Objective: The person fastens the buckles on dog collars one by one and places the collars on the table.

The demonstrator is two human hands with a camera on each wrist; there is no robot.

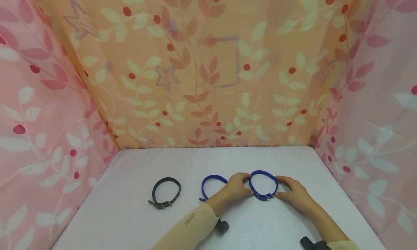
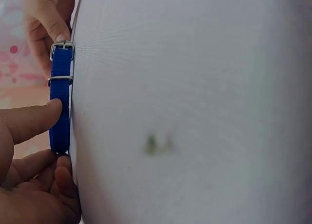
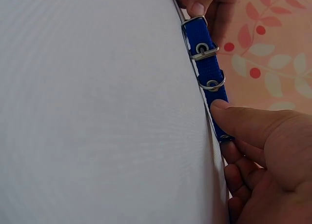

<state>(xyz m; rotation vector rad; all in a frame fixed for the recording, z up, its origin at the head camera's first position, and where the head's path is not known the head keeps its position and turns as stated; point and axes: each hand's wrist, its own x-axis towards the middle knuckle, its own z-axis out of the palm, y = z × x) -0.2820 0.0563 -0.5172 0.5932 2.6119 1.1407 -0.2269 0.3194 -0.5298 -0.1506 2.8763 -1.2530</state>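
A blue collar [image 1: 263, 197] forms a ring on the white table, its metal buckle side facing me. My left hand [image 1: 236, 187] holds its left side, the thumb pressed on the strap [image 2: 60, 129] in the left wrist view. On the opposite side, my right hand [image 1: 295, 196] holds the ring between thumb and fingers. The right wrist view shows the metal buckle [image 3: 204, 53] and a D-ring [image 3: 212, 82] on the band. Partly hidden behind my left hand and forearm lies a second blue collar [image 1: 214, 176].
To the left, a dark green collar [image 1: 167, 179] lies on the white table [image 1: 130, 192]. Patterned curtains [image 1: 195, 109] enclose the table at the back and both sides. Dark wrist-worn devices [image 1: 222, 226] show at both forearms.
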